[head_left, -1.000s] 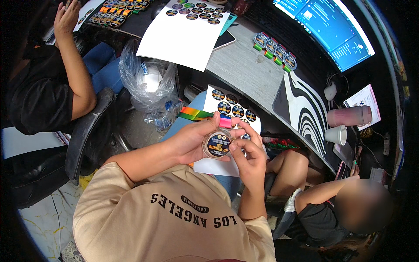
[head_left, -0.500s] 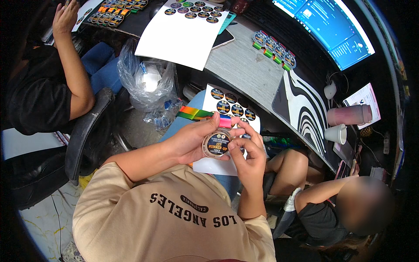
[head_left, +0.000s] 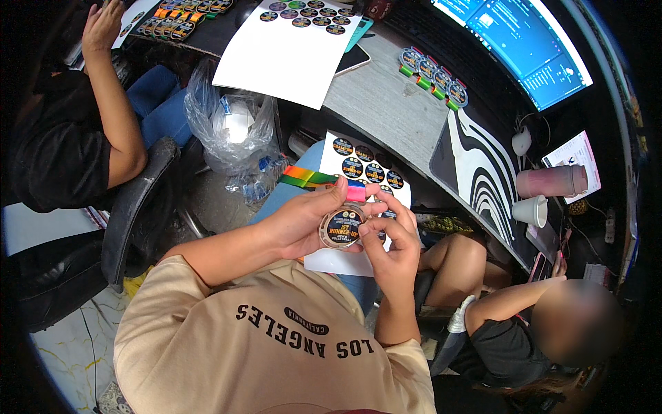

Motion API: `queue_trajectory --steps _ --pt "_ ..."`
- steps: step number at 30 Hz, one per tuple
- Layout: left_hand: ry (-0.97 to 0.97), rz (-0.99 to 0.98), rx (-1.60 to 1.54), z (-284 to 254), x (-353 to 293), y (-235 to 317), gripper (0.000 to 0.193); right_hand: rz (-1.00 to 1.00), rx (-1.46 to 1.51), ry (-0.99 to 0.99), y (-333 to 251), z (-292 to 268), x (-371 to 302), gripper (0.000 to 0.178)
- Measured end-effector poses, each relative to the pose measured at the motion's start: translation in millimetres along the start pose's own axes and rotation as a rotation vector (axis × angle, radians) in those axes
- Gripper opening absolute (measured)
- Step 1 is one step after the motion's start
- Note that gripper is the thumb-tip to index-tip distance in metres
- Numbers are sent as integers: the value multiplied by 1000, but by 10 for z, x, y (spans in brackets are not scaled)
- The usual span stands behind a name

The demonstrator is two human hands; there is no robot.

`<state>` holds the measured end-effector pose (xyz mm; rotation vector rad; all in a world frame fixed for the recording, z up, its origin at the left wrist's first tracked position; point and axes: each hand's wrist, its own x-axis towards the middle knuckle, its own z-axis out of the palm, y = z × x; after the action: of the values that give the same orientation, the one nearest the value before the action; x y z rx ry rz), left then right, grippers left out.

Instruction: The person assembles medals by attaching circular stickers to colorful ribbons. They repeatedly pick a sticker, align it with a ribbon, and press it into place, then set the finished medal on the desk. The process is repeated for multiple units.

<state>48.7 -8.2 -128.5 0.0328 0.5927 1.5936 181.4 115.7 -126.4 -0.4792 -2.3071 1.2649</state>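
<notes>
Left hand (head_left: 303, 224) grips the medal (head_left: 343, 227) by its rim while right hand (head_left: 393, 243) pinches its lower edge, above the sticker sheet (head_left: 358, 176).

A row of finished medals (head_left: 433, 74) with coloured ribbons lies on the grey surface (head_left: 386, 103), near a lit monitor (head_left: 524, 48). A pink tumbler (head_left: 552, 181) and a white paper cup (head_left: 531, 210) stand beside a striped mat (head_left: 483, 172). A clear plastic bag (head_left: 231, 134) sags below the surface's edge.
</notes>
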Motion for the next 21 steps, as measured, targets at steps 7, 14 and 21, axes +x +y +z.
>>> queue_trajectory --steps 7,14,21 --pt "-30 38 151 -2 10 -42 63 -71 -268 117 -62 52 -45 18" --pt "-43 21 34 -22 -7 5 67 -151 -355 295 39 84 -176 30" --pt "-92 59 -25 -57 23 75 66 -272 -677 104 49 175 -366 50"
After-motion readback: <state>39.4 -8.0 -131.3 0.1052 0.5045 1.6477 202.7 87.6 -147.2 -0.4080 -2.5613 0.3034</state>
